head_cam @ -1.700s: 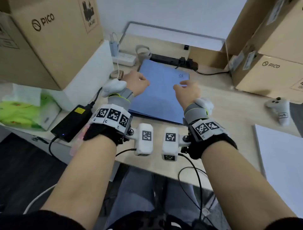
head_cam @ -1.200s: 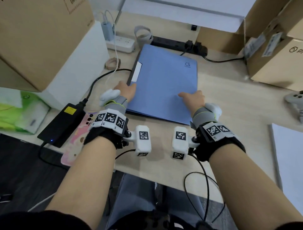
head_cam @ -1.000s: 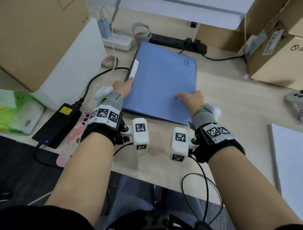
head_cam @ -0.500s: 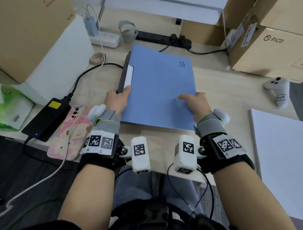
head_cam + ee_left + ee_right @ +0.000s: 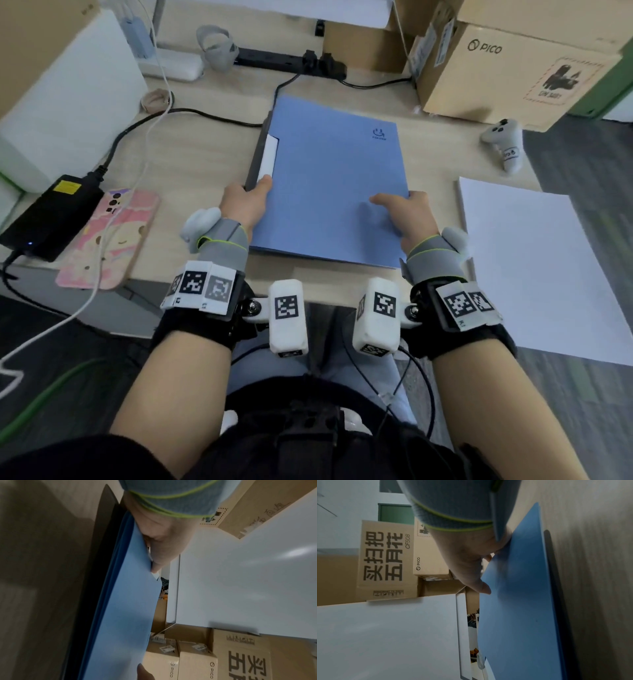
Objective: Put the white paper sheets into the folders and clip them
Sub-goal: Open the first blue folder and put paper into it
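A blue folder (image 5: 334, 181) is lying closed on the light wooden desk (image 5: 202, 147), roughly centred before the person, with its spine side to the left and a small printed logo at its far right corner. A white label strip (image 5: 269, 156) is showing along the dark spine edge.

The folder is being held at both near corners. The left hand (image 5: 245, 204) is gripping the left edge near the spine, thumb laid on the cover and fingers curled under the edge; in the left wrist view the thumb (image 5: 159, 555) is seen pressing on the top cover, with further blue layers visible beneath it. The right hand (image 5: 406, 214) is gripping the right edge, thumb stretched inward over the cover and fingers wrapped beneath; in the right wrist view the cover is being pinched and is bowing slightly under the thumb (image 5: 481, 584). The bulk of the folder is extending away from both hands toward the far side of the desk.

A stack of white paper sheets (image 5: 534, 267) is lying just right of the folder, untouched. A pink phone (image 5: 109, 240) and a black power adapter (image 5: 51, 216) are lying to the left, a white controller (image 5: 505, 144) at the far right, and cardboard boxes (image 5: 507, 58) behind.
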Available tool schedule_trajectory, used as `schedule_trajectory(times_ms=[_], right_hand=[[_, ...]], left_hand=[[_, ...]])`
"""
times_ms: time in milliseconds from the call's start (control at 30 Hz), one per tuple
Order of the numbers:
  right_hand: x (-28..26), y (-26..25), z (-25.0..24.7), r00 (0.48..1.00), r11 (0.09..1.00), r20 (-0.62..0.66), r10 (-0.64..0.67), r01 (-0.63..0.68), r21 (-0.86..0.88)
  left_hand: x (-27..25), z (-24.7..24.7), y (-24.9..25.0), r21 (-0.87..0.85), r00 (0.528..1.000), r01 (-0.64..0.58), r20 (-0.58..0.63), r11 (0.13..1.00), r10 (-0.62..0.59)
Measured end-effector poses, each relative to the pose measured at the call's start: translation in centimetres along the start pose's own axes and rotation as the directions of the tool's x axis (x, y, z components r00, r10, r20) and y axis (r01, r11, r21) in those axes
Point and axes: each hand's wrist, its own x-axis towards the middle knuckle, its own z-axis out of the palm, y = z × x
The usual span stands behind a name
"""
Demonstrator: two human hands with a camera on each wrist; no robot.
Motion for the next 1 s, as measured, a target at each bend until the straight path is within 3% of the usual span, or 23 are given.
schedule_trajectory(times_ms=[333, 500, 600, 767, 1000], right_hand=[[-3.5, 1.5, -5.0, 0.999, 0.992, -0.048, -0.006, -0.001, -0.126], [-4.6, 1.7, -7.0, 0.998, 0.978, -0.067, 0.012, -0.026, -0.205], [-5.0, 1.6, -8.0, 0.995, 0.962, -0.094, 0.018, -0.043, -0.271], [-4.4, 1.9, -9.2, 0.994, 0.916, -0.113, 0.013, -0.057, -0.398], [-4.4, 1.7, -10.4, 0.997, 0.873, -0.066, 0.04, -0.067, -0.482]], left_hand=[[-3.4, 3.1, -1.4, 0.167, 0.995, 0.0, 0.099, 0.986, -0.017], [-2.7, 4.9, -2.7, 0.297, 0.991, 0.022, 0.123, 0.955, -0.061], [-6.4, 5.2, -0.5, 0.413, 0.988, 0.008, 0.139, 0.911, -0.072], [-6.5, 6.3, -0.2, 0.629, 0.986, -0.03, 0.145, 0.777, -0.079], [-7.0, 7.2, 0.4, 0.709, 0.982, -0.068, 0.172, 0.702, -0.079]])
